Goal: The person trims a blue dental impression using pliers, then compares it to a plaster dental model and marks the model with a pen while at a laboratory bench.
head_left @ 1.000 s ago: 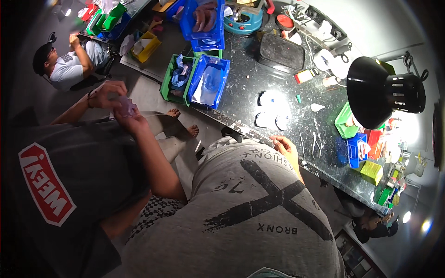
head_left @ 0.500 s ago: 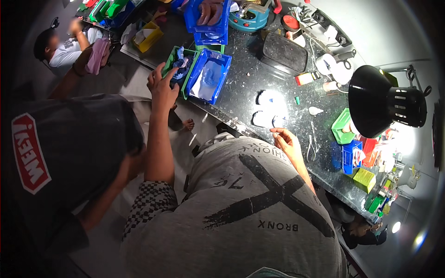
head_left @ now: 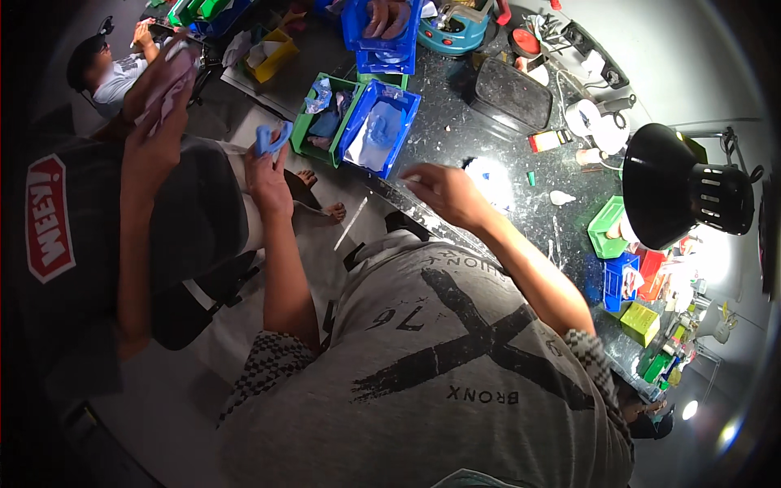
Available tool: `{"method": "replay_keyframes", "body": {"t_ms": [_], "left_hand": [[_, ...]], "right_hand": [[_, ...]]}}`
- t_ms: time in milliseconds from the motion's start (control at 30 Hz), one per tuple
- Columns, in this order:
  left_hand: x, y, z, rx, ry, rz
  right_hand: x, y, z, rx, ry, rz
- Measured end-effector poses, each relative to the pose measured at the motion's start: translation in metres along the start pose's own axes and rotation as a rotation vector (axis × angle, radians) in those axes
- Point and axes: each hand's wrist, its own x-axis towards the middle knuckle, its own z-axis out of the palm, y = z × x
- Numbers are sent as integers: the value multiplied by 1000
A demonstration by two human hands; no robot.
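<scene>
My left hand (head_left: 271, 180) is raised off the table's edge, left of a green bin (head_left: 301, 137), and its fingers are closed round a soft-looking, bent blue piece (head_left: 273, 140). I cannot make out its exact kind. More crumpled blue pieces (head_left: 324, 124) lie in that green bin. Beside it stands a blue bin (head_left: 406, 134) holding a white sheet and a pale blue piece. My right hand (head_left: 452, 195) hovers over the table's front edge, left of the bright lamplit spot. Its fingers point left, bent and blurred; whether they hold anything does not show.
A black lamp (head_left: 651, 187) hangs over the right side. On the black table (head_left: 455, 146) are a dark lidded box (head_left: 512, 93), a small white bottle (head_left: 561, 198) and coloured bins on the right. A co-worker's hand (head_left: 154, 154) with pink material is close on the left.
My left hand has come out of the green bin with the blue piece, moving left and nearer. My right hand has moved left and up from beside the lit spot. The co-worker's hands have shifted.
</scene>
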Motion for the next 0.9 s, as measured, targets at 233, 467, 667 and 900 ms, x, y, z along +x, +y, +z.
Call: {"method": "replay_keyframes", "body": {"t_ms": [233, 467, 667, 900], "left_hand": [[-48, 30, -16, -744, -76, -138], [-109, 49, -25, -969, 38, -366], [-104, 61, 2, -709, -65, -369], [-83, 70, 26, -792, -226, -491]], "right_hand": [[146, -63, 62, -587, 93, -498], [209, -73, 97, -877, -63, -249], [213, -81, 67, -841, -162, -273], [200, -70, 38, -701, -6, -423]]}}
